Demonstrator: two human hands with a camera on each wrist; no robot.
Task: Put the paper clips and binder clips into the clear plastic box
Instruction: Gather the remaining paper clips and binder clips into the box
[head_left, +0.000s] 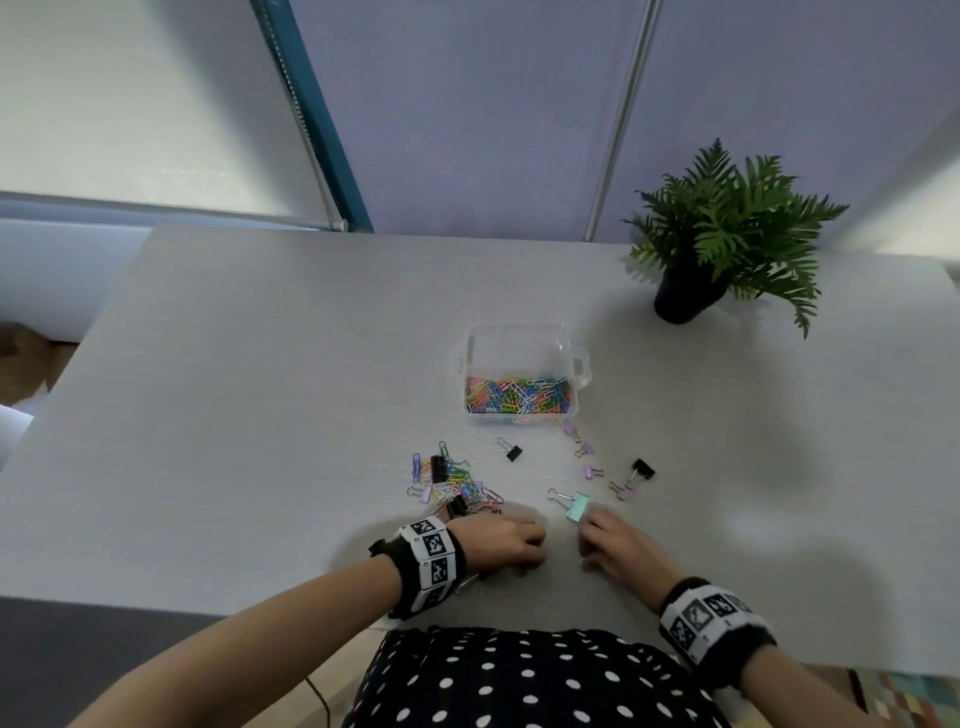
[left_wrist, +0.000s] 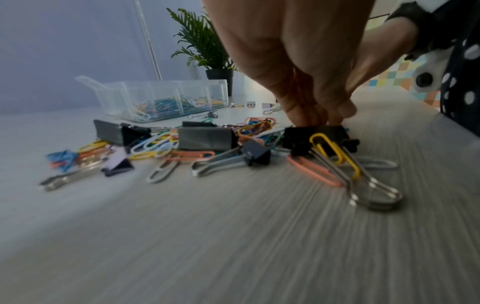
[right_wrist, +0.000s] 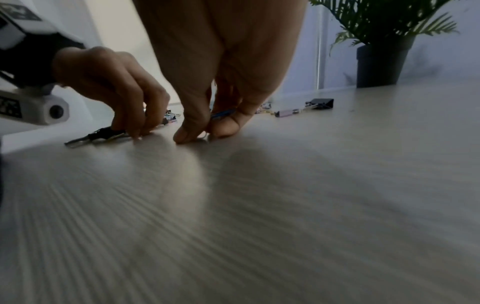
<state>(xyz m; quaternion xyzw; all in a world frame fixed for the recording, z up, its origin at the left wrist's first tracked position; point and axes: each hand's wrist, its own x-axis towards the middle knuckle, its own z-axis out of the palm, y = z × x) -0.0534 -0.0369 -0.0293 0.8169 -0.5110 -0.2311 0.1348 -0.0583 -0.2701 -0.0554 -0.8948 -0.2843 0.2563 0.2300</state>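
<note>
- My left hand (head_left: 511, 540) pinches a black binder clip (left_wrist: 319, 137) on the table (head_left: 260, 415).
- My right hand (head_left: 618, 545) pinches a blue paper clip (right_wrist: 223, 113).
- The box (head_left: 522, 343), part full, sits beyond the loose clips (head_left: 457, 483).

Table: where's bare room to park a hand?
Free: table left of the clip pile, and between clear box and plant pot. Crowded: in front of the box, where binder clips scatter beyond both hands.
</note>
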